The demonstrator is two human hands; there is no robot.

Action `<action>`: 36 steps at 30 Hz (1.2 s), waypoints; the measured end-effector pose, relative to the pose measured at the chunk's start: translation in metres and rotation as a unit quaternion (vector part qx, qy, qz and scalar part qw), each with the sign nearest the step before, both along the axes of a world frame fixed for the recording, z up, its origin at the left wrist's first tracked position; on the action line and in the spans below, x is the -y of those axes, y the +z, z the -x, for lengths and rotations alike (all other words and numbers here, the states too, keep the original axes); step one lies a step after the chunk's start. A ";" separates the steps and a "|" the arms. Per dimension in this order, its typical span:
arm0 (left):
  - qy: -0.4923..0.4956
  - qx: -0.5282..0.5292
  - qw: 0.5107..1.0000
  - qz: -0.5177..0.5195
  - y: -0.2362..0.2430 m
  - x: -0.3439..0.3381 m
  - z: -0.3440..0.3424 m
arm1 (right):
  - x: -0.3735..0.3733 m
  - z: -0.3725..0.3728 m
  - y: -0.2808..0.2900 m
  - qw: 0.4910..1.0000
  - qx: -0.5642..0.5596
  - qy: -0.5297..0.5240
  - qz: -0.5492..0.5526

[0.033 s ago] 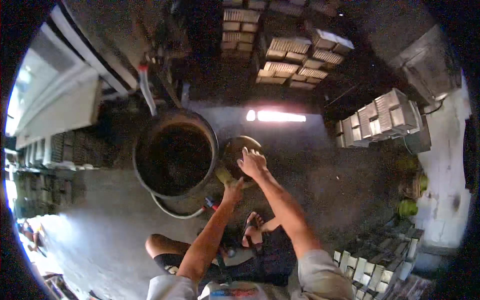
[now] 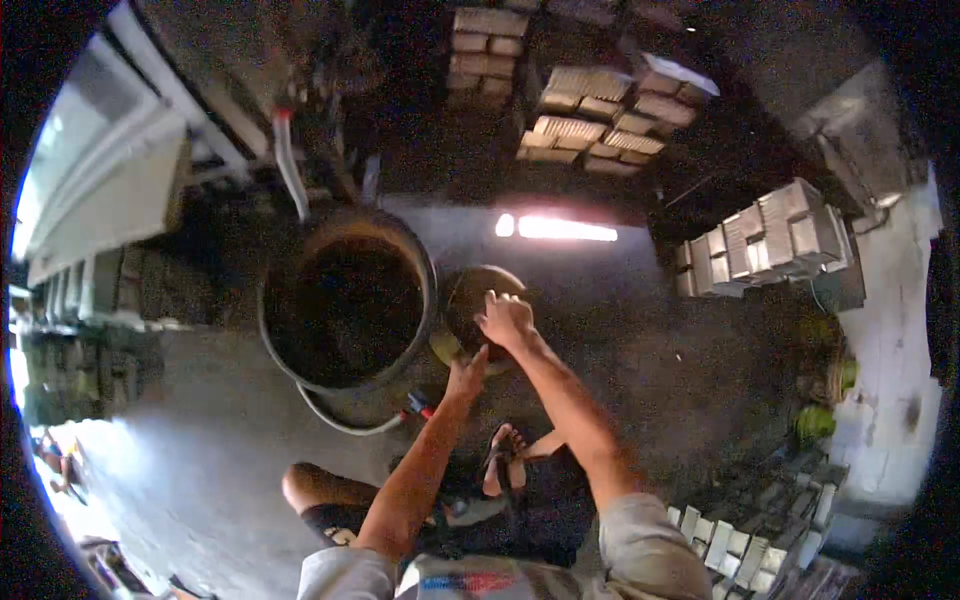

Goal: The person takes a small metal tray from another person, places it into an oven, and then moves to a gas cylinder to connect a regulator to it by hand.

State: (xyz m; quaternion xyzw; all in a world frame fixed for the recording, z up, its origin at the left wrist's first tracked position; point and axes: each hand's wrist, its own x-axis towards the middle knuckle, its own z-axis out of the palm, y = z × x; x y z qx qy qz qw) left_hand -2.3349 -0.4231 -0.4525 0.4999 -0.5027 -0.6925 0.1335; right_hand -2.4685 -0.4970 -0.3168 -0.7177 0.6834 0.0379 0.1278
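Left hand point(image 2: 467, 378): at the near left edge of the round vessel, thumb raised, the other fingers largely hidden; whether they close on the rim, I cannot tell.
Right hand point(image 2: 509, 320): just beyond the left hand and to its right, above the vessel's opening, knuckles up and fingers bent; the fingertips are too blurred to tell whether they hold anything.
Round vessel point(image 2: 492, 269): directly under the right hand, its pale far rim curving past the fingers, its inside dark.
Yellow-green patch point(image 2: 445, 346): just beyond the left hand, at the vessel's left edge; part of the vessel or a separate piece, I cannot tell.
Large tub point(image 2: 431, 290): left of both hands, just beside the vessel, wide-mouthed and dark inside.
Grey hose point(image 2: 368, 432): left of the left hand, bending round from the tub's near side.
Red-and-blue fitting point(image 2: 418, 405): at the hose's end, near the left wrist.
Sandalled foot point(image 2: 503, 462): nearer the body than either hand, between the forearms.
Bright strip of light point(image 2: 565, 229): beyond the right hand and slightly to its right.
Ribbed blocks point(image 2: 590, 125): stacked well beyond the right hand.
Pale block stack point(image 2: 760, 235): well off to the right hand's right.
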 end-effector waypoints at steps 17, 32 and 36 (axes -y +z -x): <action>0.514 -0.352 0.726 -0.291 0.073 -0.030 0.078 | -0.007 0.009 -0.007 0.969 0.030 0.207 -0.131; -0.024 0.154 0.829 0.537 0.145 -0.042 -0.004 | -0.080 0.036 0.000 0.973 0.016 0.220 -0.064; -0.311 0.150 0.764 0.545 0.114 -0.003 -0.035 | -0.073 0.023 -0.002 0.984 -0.013 0.153 -0.090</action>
